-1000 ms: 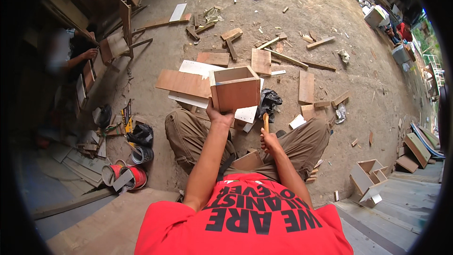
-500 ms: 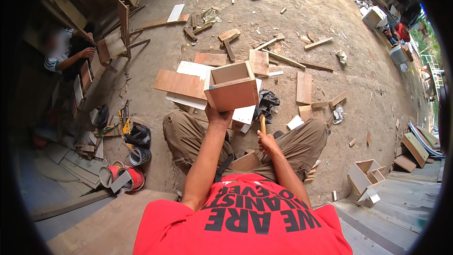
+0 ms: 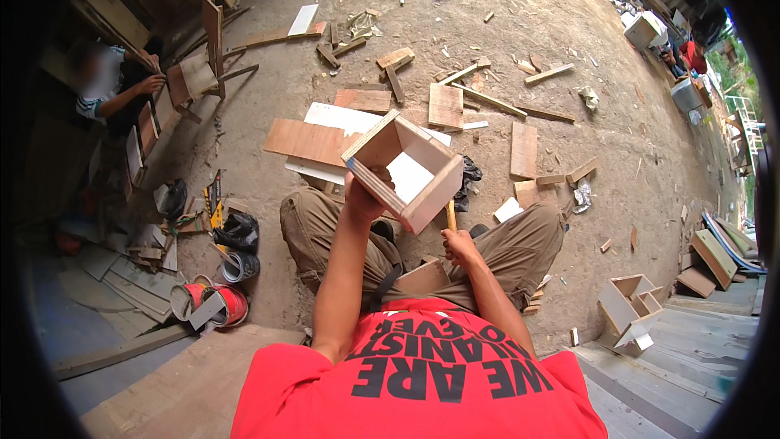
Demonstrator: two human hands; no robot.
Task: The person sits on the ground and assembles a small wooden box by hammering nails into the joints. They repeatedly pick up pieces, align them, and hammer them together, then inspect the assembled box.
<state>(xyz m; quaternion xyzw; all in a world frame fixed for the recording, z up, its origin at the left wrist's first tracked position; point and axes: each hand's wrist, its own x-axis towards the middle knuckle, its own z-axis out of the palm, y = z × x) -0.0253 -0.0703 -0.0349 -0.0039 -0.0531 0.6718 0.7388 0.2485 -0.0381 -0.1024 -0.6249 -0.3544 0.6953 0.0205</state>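
Observation:
My left hand (image 3: pixel 363 197) grips a small plywood box (image 3: pixel 439 195) by its near left wall, with fingers curling over to the inside. The box is held tilted above the floor, its open side turned up toward me, and white shows through its inside. My right hand (image 3: pixel 461 249) is closed round the wooden handle (image 3: pixel 451 216) of a tool, just below the box. The tool's far end is hidden behind the box. On the floor beyond the box lie a reddish plywood board (image 3: pixel 305 143) and white boards (image 3: pixel 331 117). Between my legs rests a wood piece (image 3: pixel 424 277).
Wood offcuts (image 3: pixel 524 150) and strips (image 3: pixel 487 101) lie scattered ahead. Red buckets (image 3: pixel 231 306), a grey can (image 3: pixel 240 267) and a handsaw (image 3: pixel 214 202) are at left. A compartmented wooden box (image 3: pixel 630 306) stands at right. Another person (image 3: pixel 122 89) handles wood at far left.
My left hand has turned and tilted the box, so its open side faces me more and its lower corner now hangs nearer. My right hand has stayed almost still on the handle.

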